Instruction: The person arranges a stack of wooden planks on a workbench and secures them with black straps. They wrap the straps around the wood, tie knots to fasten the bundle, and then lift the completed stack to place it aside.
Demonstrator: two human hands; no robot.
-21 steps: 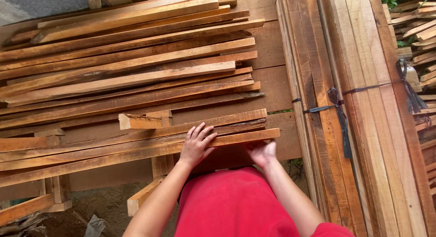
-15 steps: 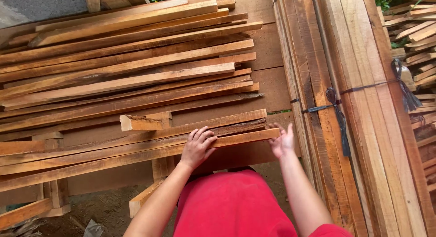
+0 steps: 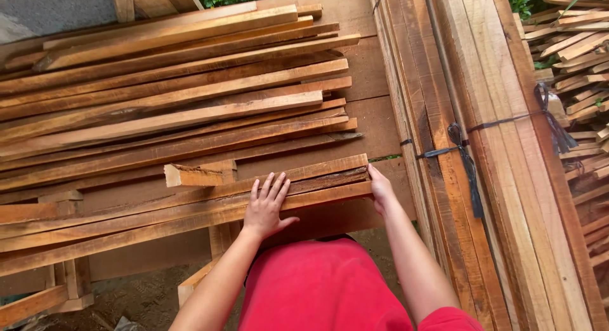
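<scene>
**A:** Timber everywhere, reddish-brown and rough-sawn. Biggest thing in shot is the bundle of long planks [image 3: 501, 178] down the right side, running from the top edge to the bottom, bound across with a dark strap [image 3: 466, 159] knotted near its middle.

**B:** And to the left of that?

**A:** A wide loose pile of slats [image 3: 177, 96], laid roughly crosswise, fanned a little, their right ends ragged and uneven. They rest on a wooden platform [image 3: 371, 118], which shows bare between the pile and the bundle. Far right, another heap of thin sticks [image 3: 577, 58], with green leaves at the top corner.

**B:** What's the person on?

**A:** The front few slats [image 3: 127, 213], the nearest group, lying just in front of the red shirt [image 3: 317, 286]. They sit apart from the main pile, right ends about level with each other.

**B:** Hands?

**A:** Left hand [image 3: 266, 207] is flat on top of those front slats, fingers spread and straight, palm down, not curled round anything. Right hand [image 3: 382, 188] is at the right-hand ends of the same slats, palm pressed against the cut ends, fingers extended rather than wrapped. Open too, then, butted up against the wood.

**B:** Anything smaller?

**A:** A short offcut block [image 3: 193, 175] sits just behind the front slats, left of the left hand, close but not touched. Below, timber legs [image 3: 70, 280] of a support and dirt ground [image 3: 139, 299].
</scene>
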